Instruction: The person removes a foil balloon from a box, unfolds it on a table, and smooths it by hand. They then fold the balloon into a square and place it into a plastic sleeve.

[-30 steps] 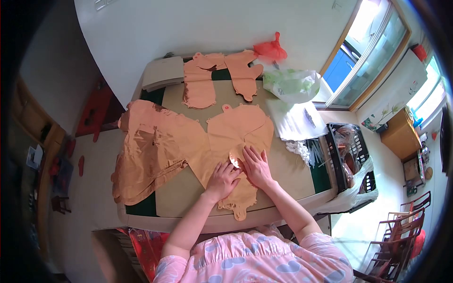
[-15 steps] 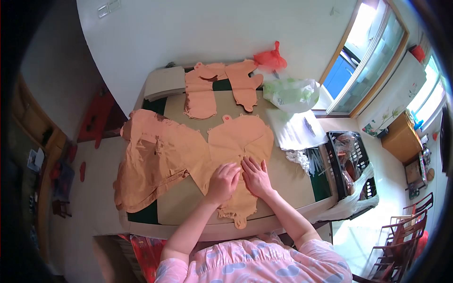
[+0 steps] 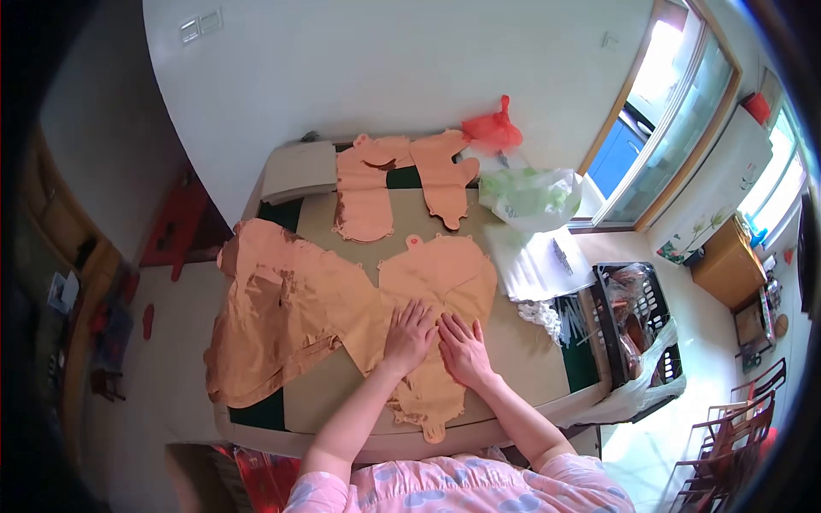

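Pressing on peach foil sheet [image 3: 445, 265] with left hand [image 3: 409, 338] and right hand [image 3: 462, 346], fingers spread flat, gripping nothing | lying at near middle of desk [image 3: 522, 342] | seemingly mostly smoothed, near lobe wrinkled | crumpled pile [image 3: 274, 308] at desk's left, apparently unflattened

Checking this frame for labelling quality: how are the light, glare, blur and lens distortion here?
Head view: even daylight with soft shadows; the window at upper right is partly blown out to white; heavy fisheye bends the table edges and leaves black corners; the left hand and right hand, flat on the peach sheet, look sharp, with no motion blur.
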Motion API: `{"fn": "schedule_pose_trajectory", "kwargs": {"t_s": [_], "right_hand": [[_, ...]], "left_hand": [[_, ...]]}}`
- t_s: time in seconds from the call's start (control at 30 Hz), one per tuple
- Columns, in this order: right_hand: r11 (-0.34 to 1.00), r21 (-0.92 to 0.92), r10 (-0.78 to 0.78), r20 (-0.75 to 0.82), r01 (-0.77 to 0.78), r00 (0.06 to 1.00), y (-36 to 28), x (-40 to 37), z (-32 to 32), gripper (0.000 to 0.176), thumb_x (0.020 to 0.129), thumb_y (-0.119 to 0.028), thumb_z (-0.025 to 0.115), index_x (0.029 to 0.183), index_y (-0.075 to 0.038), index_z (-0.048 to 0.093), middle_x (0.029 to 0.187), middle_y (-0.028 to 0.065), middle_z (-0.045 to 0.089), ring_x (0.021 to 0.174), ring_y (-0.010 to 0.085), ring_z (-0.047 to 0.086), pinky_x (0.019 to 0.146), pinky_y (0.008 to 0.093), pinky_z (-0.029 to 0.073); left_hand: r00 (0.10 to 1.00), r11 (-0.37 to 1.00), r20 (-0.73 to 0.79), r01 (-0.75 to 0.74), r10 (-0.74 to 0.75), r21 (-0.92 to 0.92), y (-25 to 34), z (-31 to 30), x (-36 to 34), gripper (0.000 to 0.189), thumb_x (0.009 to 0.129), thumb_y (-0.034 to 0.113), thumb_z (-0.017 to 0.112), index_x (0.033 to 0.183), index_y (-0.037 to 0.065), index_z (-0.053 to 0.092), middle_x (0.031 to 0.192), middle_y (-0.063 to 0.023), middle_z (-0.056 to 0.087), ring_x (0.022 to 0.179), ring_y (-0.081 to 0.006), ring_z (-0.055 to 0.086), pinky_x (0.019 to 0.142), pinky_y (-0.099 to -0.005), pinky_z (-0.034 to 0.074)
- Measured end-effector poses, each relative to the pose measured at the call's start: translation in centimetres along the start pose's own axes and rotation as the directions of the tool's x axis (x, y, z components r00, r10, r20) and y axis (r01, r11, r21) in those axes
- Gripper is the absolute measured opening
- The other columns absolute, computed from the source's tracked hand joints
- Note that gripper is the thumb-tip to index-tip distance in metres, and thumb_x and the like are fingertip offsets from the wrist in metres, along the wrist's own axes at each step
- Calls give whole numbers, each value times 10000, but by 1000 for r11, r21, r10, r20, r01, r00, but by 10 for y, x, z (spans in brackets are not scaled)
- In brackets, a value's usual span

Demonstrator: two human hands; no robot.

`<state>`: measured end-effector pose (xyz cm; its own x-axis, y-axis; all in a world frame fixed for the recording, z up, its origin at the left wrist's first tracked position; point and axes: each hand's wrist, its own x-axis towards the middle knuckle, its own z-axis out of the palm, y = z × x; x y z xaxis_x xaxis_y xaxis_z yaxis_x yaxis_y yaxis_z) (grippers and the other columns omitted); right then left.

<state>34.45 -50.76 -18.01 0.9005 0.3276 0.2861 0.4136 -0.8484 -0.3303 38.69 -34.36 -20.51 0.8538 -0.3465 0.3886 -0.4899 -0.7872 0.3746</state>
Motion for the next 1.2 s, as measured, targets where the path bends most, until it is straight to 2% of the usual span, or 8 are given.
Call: {"fn": "schedule_pose_trajectory", "kwargs": {"t_s": [0.33,0.43,0.53,0.6,0.8,0.9,1.0,1.2], "right_hand": [[999,-26,-18,11,19,1000,2,0,1,446,925,-217,523,1343,-66,484,1402,105,470,1338,261,390,1108,562,218],[998,57,16,-23,-15,1000,17,7,5,426,905,-226,554,1302,-76,518,1350,126,507,1277,303,440,1066,552,293],[967,220,157,-110,-130,982,68,54,-2,398,872,-241,595,1234,-82,557,1259,159,544,1176,343,490,993,527,370],[969,118,240,-232,-218,943,86,91,-15,390,824,-267,653,1156,-73,593,1177,158,567,1117,348,511,920,480,429],[835,-129,532,-60,-535,845,117,169,-11,371,779,-298,670,1073,-78,612,1164,146,556,1127,361,495,920,497,424],[868,-160,465,-71,-470,883,129,187,0,284,808,-269,621,1009,-69,614,1075,174,598,1049,376,545,867,499,452],[907,-4,421,23,-421,907,132,203,-2,272,828,-253,587,1027,-68,575,946,196,643,916,400,610,786,500,484],[979,-70,198,55,-194,979,30,227,-22,349,852,-129,521,1193,-66,476,848,197,667,803,383,661,672,492,510]], "left_hand": [[998,999,55,10,-12,40,4,-7,1,452,913,284,537,1318,85,506,1414,-140,434,1350,-294,351,1106,-520,250],[996,999,82,30,-33,40,3,-5,1,451,913,285,524,1315,81,509,1427,-145,420,1354,-300,347,1110,-521,242],[997,999,80,16,-19,47,3,-7,0,455,912,292,515,1315,81,509,1434,-148,411,1354,-308,347,1114,-525,234],[999,1000,42,14,-15,23,3,-3,-2,447,899,283,527,1296,77,524,1398,-159,450,1334,-323,373,1098,-534,256],[995,999,93,30,-31,16,3,-5,-1,456,915,300,504,1311,75,510,1439,-158,402,1357,-314,343,1120,-533,216],[997,999,76,20,-23,37,2,-1,-1,458,916,308,502,1316,83,507,1442,-154,399,1360,-309,342,1121,-533,217],[995,996,97,25,-33,85,2,-2,-1,468,920,317,498,1330,93,497,1450,-145,391,1364,-299,337,1121,-532,221],[1000,999,20,-3,2,52,1,1,-1,468,896,304,539,1311,90,510,1388,-133,457,1338,-292,368,1088,-543,276]]}}
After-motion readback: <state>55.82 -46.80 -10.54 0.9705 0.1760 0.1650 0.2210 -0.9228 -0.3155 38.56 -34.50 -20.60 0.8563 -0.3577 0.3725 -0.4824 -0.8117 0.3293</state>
